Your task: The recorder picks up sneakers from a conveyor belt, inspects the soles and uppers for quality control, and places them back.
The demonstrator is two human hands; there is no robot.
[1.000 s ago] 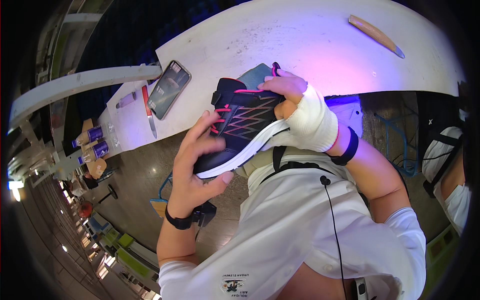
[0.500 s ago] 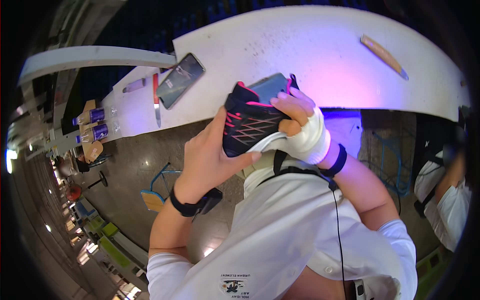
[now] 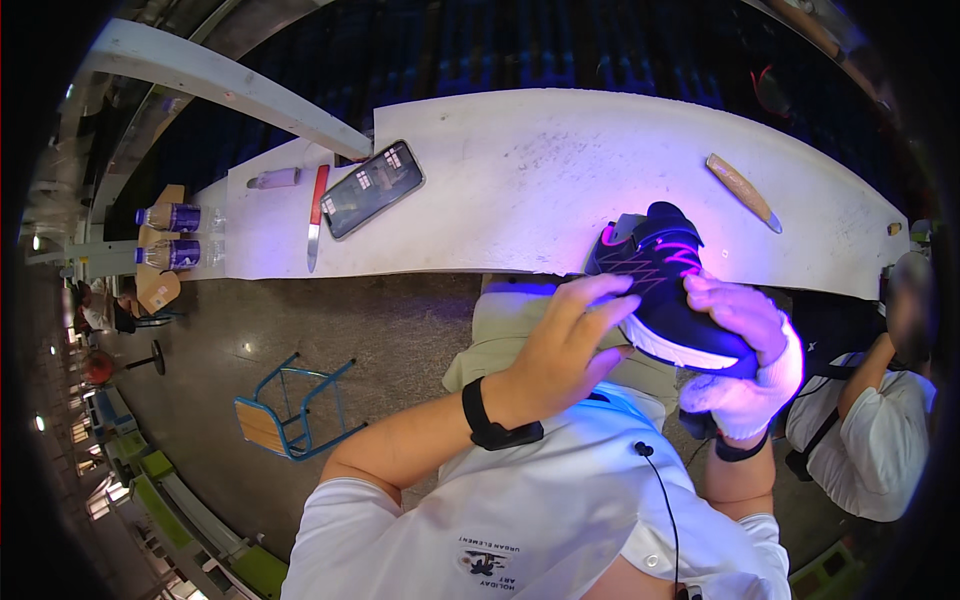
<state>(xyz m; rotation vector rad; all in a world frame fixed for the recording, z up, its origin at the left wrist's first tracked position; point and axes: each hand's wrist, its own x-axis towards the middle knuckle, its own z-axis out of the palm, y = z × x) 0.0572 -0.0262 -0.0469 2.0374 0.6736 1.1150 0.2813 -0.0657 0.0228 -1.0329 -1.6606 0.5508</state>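
Observation:
A black sneaker (image 3: 655, 287) with pink laces, crossed line patterns on its side and a white sole is held over the front edge of the white table, its toe toward me. A grey-blue form (image 3: 626, 226) shows in its opening. My right hand (image 3: 752, 340), partly covered by a white glove with bare fingertips, grips the shoe at the front. My left hand (image 3: 570, 345) is bare, its fingers apart and bent, with the tips at the side of the shoe near the sole. Whether those tips press on it, I cannot tell.
On the white table (image 3: 480, 190) lie a phone (image 3: 373, 190), a red-handled knife (image 3: 318, 205) and a wooden-handled tool (image 3: 738, 188). Two bottles (image 3: 172, 217) stand at the far left. A blue-framed stool (image 3: 290, 415) is on the floor. Another person (image 3: 865, 420) sits at the right.
The shoe has moved right and turned so its toe points toward me. My left hand has loosened its hold, and my right hand has shifted to the toe end. The view has shifted.

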